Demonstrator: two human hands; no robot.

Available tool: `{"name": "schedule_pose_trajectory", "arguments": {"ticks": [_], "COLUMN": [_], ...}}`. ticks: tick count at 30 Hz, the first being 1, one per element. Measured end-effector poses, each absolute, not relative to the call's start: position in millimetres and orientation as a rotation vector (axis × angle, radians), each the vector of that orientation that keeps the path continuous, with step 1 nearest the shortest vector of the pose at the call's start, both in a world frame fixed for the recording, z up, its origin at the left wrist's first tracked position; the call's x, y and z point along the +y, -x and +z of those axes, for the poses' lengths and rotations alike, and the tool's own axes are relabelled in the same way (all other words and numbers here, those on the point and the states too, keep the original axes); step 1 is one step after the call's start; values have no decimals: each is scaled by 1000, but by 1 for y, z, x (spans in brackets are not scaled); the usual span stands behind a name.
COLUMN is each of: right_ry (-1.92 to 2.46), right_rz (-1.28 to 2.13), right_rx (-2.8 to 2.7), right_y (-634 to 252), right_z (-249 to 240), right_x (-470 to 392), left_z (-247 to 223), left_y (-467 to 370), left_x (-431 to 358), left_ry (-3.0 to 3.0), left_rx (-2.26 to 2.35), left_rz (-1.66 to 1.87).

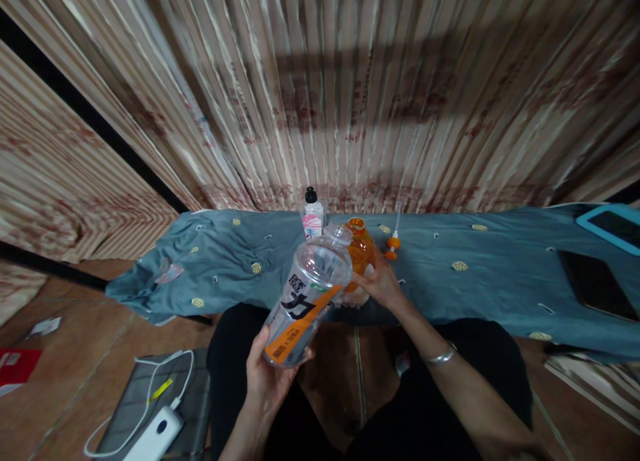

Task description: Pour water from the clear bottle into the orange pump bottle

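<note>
Gripping clear bottle [307, 301] in left hand [267, 374]; right hand [383, 282] clasps orange bottle [360, 251], half hidden behind the clear one.

Tilted clear bottle [307, 301] (orange bottle [360, 251] upright)

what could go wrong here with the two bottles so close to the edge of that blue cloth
The left hand holds the clear bottle tilted, mouth toward the open orange bottle; any liquid could miss and wet the blue cloth.

The right hand steadies the orange bottle on soft cloth near the edge, so it might tip toward the lap.

A spill could also run down toward the white power bank on the floor.
</note>
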State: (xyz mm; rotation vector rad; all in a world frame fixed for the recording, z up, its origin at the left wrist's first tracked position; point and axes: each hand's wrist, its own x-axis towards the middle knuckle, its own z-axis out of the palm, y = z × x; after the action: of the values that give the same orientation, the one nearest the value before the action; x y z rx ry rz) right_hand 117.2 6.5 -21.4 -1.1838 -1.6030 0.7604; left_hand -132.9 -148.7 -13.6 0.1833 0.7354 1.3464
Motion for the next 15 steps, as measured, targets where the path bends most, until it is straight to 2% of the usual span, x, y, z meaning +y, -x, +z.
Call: {"name": "schedule_pose_trajectory", "arguments": {"ticks": [11,15], "right_ry": [1133,1140], "right_rz": [765,749], "right_rx": [-1572,-1445], "right_y": [-114,-126], "right_z": [-21,-17], "right_x": [-5,-34], "left_z": [-8,-13], "left_y": [113,105], "left_x": [-152,-156], "left_ry": [-236,-246], "left_rx": [622,575], "left_rz": [1284,1253]}}
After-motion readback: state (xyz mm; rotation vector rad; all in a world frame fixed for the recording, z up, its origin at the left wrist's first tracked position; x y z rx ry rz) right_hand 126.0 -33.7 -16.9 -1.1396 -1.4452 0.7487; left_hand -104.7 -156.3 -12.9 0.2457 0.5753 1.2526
